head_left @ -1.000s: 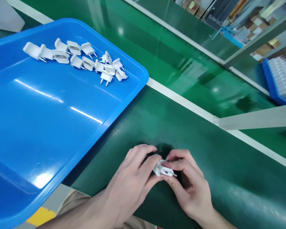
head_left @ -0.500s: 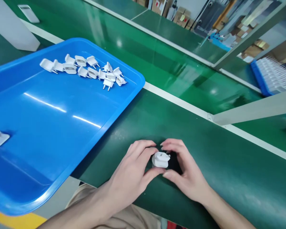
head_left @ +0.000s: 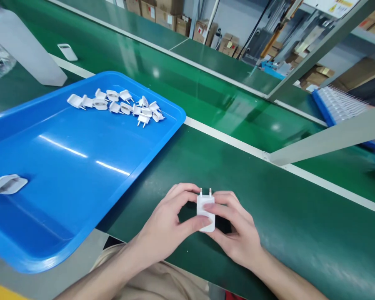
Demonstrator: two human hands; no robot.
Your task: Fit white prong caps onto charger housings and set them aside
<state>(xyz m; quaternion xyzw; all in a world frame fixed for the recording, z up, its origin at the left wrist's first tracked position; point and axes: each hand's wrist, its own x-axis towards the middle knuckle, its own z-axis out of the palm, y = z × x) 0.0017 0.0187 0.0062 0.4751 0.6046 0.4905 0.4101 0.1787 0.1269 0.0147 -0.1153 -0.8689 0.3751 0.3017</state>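
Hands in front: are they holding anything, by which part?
A white plug, held by its body: the left hand has its thumb, the right hand a finger, on the broad face.

The white plug (head_left: pixel 201 209) has turned, its two pins (head_left: pixel 210 192) now pointing forward instead of rightward.

Green bench (head_left: pixel 181 166): blue tray (head_left: pixel 65 175) on left part. Glossy surface (head_left: pixel 206 93) beyond pale strip (head_left: pixel 225 136) bears white casing (head_left: pixel 68 52).
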